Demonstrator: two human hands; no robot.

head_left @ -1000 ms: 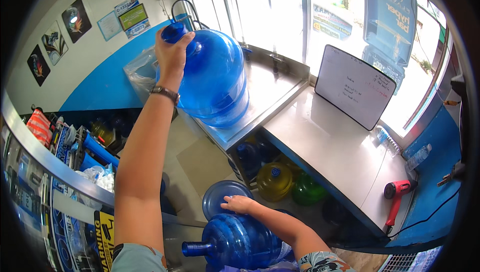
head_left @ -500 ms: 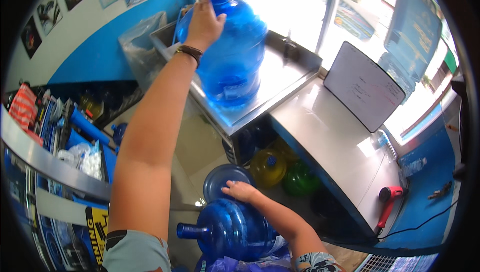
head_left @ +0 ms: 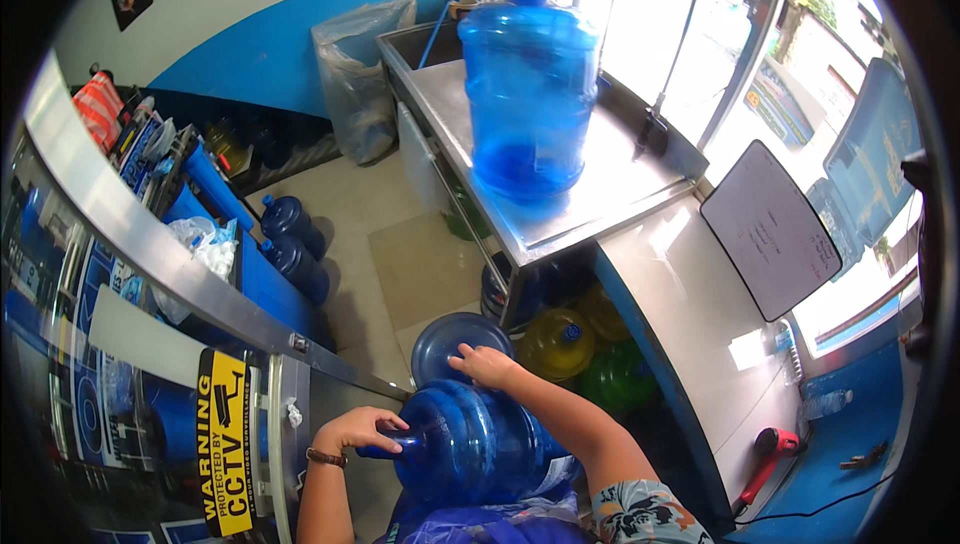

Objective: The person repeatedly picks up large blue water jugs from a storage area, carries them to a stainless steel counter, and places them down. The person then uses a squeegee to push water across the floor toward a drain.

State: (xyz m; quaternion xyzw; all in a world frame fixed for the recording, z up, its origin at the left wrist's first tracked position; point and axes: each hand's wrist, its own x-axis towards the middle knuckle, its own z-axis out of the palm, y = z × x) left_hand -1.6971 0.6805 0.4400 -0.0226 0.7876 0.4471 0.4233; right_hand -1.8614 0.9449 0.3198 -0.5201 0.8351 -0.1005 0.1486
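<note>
A large blue water jug [head_left: 465,444] lies on its side close in front of me, its neck pointing left. The fingers of my left hand [head_left: 362,431] are around that neck, with a dark bracelet on the wrist. My right arm reaches across the jug's other end. Over its far side hovers or rests my right hand [head_left: 485,366], fingers partly bent and apart; contact is unclear. Just beyond it is a round dark-blue basin-like thing [head_left: 440,344]. A second, lighter blue jug [head_left: 530,94] stands upright on the metal sink counter [head_left: 560,229].
Yellow [head_left: 555,344] and green jugs [head_left: 615,379] sit under the counter. A whiteboard [head_left: 770,234] and a red heat gun [head_left: 770,459] are on the white counter at right. Left are a metal-framed glass door [head_left: 190,254], blue jugs [head_left: 297,269] and a plastic bag [head_left: 360,84].
My left hand has left the upright jug and come down to the lying jug's neck. The upright jug stays on the sink counter. My right hand has barely moved; the view has shifted.
</note>
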